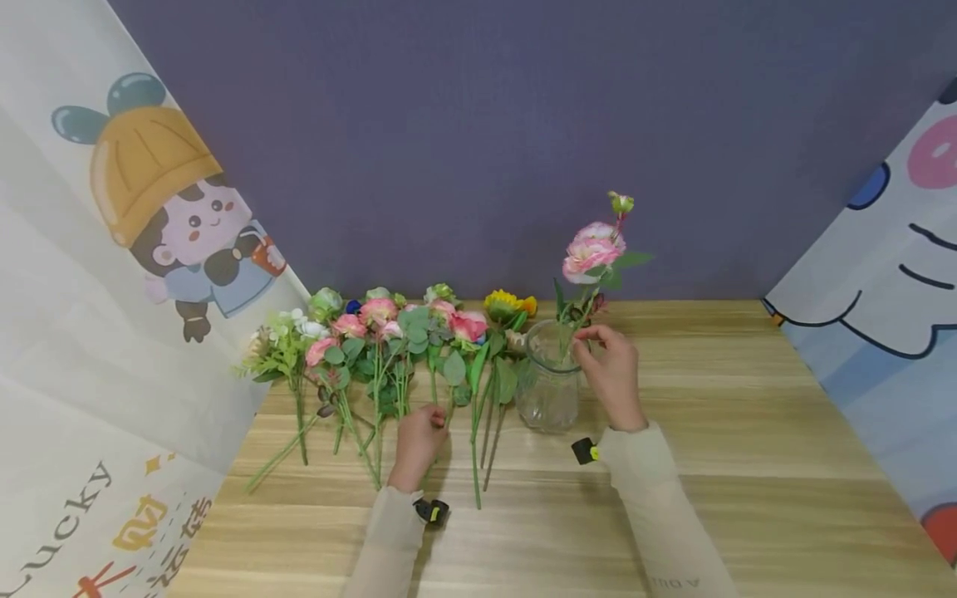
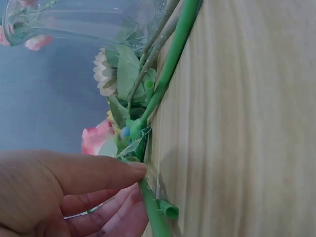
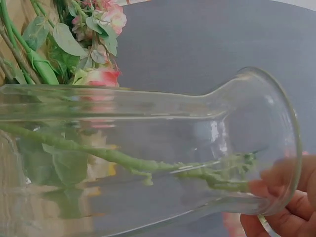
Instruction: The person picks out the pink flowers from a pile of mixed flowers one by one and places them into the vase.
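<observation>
Flowers (image 1: 377, 312) lie in a wide row on the wood-grain table (image 1: 748, 399), pink heads among white and yellow ones, most stems pointing back toward the hands. Just beside the row's right end stands 1 clear glass vase (image 1: 548, 409), upright. From its mouth rises 1 pink flower (image 1: 594, 251), tilted slightly right, its stem running down inside the glass. At the vase's rim, the right hand (image 1: 615, 374) pinches that flower's stem. Among the row's lower stems, the left hand (image 1: 417, 446) grips 1 green stem (image 2: 156, 215) between thumb and fingers.
</observation>
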Action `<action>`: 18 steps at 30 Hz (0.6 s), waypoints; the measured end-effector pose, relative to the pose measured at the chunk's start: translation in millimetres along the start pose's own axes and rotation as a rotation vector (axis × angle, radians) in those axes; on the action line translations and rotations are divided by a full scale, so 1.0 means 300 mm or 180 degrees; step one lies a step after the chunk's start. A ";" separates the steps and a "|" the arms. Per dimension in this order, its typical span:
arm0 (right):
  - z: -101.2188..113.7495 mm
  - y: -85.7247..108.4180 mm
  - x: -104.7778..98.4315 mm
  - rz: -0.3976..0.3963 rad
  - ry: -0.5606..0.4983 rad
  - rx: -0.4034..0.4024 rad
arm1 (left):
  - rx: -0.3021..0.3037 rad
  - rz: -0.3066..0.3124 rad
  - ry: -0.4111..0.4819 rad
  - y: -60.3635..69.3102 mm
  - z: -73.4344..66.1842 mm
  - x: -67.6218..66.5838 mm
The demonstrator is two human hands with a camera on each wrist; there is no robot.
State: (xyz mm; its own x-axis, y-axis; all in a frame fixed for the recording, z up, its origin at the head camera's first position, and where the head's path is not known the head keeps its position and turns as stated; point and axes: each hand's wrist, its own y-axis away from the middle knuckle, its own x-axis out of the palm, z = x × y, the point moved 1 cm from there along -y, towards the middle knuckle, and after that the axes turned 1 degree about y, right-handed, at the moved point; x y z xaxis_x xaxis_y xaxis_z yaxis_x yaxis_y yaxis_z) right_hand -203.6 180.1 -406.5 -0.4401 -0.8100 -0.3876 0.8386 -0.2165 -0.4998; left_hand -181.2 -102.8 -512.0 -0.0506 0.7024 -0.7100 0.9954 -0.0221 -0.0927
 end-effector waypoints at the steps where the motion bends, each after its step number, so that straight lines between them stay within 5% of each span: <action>1: -0.001 0.000 0.001 0.0008 0.0015 0.0000 | -0.0021 0.0017 0.0013 -0.001 0.002 0.001; 18: 0.005 0.016 -0.011 -0.0141 -0.0470 0.0283 | -0.0130 0.0187 -0.0070 0.001 -0.007 -0.008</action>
State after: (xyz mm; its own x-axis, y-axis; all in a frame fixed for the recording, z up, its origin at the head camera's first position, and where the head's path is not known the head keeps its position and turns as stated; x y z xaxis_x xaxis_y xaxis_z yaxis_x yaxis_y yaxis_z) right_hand -197.7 181.0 -406.3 -0.4309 -0.8683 -0.2456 0.8474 -0.2958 -0.4410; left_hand -180.6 -103.1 -509.0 0.0067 0.6849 -0.7286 0.9992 -0.0334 -0.0222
